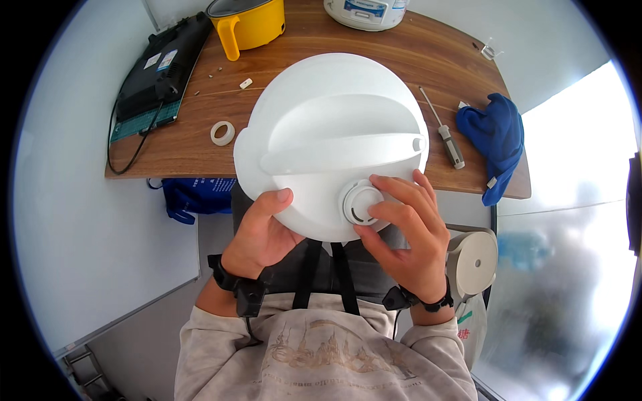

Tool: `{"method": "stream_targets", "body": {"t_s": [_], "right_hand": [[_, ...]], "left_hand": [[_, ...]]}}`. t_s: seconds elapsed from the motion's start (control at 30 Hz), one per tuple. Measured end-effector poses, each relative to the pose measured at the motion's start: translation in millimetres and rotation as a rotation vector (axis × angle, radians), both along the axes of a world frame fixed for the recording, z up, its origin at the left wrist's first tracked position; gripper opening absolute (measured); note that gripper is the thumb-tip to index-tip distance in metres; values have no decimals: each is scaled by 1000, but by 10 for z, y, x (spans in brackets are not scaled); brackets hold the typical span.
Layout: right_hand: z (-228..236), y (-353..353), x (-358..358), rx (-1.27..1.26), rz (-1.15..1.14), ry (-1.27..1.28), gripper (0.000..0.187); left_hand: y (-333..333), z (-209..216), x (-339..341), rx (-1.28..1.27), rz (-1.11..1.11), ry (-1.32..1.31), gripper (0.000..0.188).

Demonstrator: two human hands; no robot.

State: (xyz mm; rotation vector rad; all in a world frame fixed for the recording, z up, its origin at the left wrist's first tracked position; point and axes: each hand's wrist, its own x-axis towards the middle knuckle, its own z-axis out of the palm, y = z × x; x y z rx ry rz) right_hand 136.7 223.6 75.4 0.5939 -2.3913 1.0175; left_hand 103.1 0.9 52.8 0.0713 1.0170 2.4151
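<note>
A large round white lid (304, 123), smooth with a recessed handle bar (341, 155) across it, is held up over my lap at the table's front edge. My left hand (257, 234) grips its lower left rim, thumb on top and fingers partly hidden beneath. On the lid's lower right sits a small round white vent cap (362, 200) with a dark curved slot. The fingers and thumb of my right hand (416, 230) close around this cap. Whether the cap is seated or loose cannot be made out.
On the wooden table (307, 40) are a yellow pot (257, 28), a white appliance (371, 17), a black device (150, 77) with a cord, a tape roll (223, 142), a screwdriver (453, 147) and a blue cloth (498, 130). A beige round object (468, 267) stands at my right.
</note>
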Motion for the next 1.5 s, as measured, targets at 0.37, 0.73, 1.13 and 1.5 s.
{"method": "stream_targets", "body": {"t_s": [0.37,0.73,1.13,1.5], "right_hand": [[-27,-6,43,80,-55,8,31],[-151,73,-202,-879,127,-445,110],[373,85,-891,-1355,522,-613,104],[1061,85,-1726,-1255,590,-301,97]], "left_hand": [[6,-62,-4,-10,-26,9,80],[-123,-80,-24,65,-50,117,75],[-30,797,-457,-376,67,613,60],[-178,1117,-1176,-485,32,798,62]]}}
